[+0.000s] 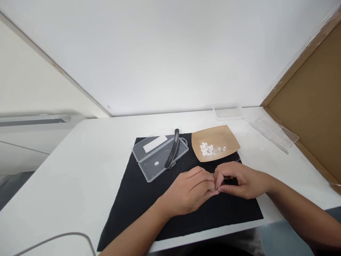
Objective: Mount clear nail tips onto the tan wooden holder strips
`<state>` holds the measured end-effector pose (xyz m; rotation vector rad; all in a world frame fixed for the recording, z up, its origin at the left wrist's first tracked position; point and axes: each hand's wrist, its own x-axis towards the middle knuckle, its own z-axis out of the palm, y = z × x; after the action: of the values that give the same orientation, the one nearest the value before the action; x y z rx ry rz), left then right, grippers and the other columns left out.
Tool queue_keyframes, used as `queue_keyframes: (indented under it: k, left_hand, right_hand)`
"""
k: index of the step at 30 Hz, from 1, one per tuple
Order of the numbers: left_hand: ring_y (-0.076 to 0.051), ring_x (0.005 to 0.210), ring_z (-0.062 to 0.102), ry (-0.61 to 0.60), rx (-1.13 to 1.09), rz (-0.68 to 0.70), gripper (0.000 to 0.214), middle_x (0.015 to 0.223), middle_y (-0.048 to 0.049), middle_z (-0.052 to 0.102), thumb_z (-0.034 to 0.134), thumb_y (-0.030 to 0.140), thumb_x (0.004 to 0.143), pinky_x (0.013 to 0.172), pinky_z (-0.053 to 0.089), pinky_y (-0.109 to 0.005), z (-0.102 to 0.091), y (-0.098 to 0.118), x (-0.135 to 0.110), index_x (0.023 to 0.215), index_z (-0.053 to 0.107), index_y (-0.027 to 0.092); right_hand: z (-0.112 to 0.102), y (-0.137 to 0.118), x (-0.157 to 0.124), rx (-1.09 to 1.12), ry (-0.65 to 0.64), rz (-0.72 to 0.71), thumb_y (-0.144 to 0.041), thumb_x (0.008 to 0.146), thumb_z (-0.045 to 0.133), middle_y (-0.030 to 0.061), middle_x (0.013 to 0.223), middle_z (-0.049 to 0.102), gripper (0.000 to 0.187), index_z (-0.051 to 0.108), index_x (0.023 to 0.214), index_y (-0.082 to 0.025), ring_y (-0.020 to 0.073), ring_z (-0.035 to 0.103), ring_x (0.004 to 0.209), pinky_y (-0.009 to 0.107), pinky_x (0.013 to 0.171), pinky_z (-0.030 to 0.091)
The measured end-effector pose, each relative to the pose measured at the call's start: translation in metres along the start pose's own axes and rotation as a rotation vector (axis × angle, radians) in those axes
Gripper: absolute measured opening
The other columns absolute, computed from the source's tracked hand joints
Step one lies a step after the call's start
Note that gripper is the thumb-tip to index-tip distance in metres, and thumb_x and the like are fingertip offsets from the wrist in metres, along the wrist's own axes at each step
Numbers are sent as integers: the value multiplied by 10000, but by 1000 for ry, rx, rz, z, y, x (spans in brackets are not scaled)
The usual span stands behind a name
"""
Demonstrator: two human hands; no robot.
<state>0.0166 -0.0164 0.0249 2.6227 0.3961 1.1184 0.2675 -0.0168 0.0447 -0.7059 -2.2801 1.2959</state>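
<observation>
My left hand (190, 190) and my right hand (238, 179) meet over the right part of a black mat (144, 206). The fingertips of both are pinched together on something tiny, mostly hidden between them; a small dark speck shows there. Just beyond the hands lies a brown paper tray (229, 137) with a heap of small white pieces (207, 149) in it. Left of the tray, an open clear plastic case (151, 169) rests on the mat. A curved black strip-like object (173, 149) lies across the case, and a small white piece (156, 163) is inside.
A clear plastic lid or tray (275, 133) and a shallow clear box (227, 113) are at the back right of the white table (74, 177). A cardboard panel (309, 99) stands along the right side. A pale cable (71, 233) curves at the front left.
</observation>
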Motion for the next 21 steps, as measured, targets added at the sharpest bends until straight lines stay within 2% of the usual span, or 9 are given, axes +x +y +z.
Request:
queue_keyframes:
  k: [7, 10, 13, 16, 21]
  left_hand:
    - [-169, 807, 719, 97, -26, 34, 122, 895, -55, 758, 746, 161, 995, 759, 627, -319, 5, -5, -5, 1043, 635, 168]
    - [-167, 825, 736, 126, -17, 27, 180, 914, -60, 772, 763, 172, 990, 782, 641, -323, 6, -5, -6, 1131, 652, 153]
    - [-174, 830, 723, 142, 35, 55, 250, 934, -61, 781, 786, 131, 963, 730, 622, -317, 5, -6, -7, 1192, 687, 143]
    - [-179, 810, 685, 171, 57, 83, 290, 925, -52, 786, 800, 62, 924, 664, 590, -305, 4, -6, -10, 1191, 722, 144]
    - [-180, 853, 696, 231, 83, 76, 213, 941, -73, 787, 778, 60, 942, 705, 632, -301, 3, -1, -8, 1145, 736, 106]
  right_hand:
    - [1, 5, -1, 39, 16, 13, -309, 1042, 683, 39, 954, 746, 117, 715, 1025, -198, 141, 656, 826, 277, 761, 510]
    - [2, 5, -2, 44, 32, 15, -295, 1032, 690, 28, 921, 734, 100, 710, 1014, -198, 131, 629, 783, 269, 729, 497]
    - [2, 4, -1, 83, 45, 26, -279, 1030, 685, 26, 911, 733, 91, 698, 996, -196, 127, 623, 769, 262, 708, 498]
    - [1, 1, 0, 163, 44, 27, -257, 1039, 674, 43, 956, 755, 80, 708, 1014, -189, 136, 670, 821, 274, 751, 531]
    - [4, -1, 3, 301, 76, -1, -214, 1035, 683, 51, 972, 756, 53, 714, 1010, -178, 148, 713, 896, 287, 811, 558]
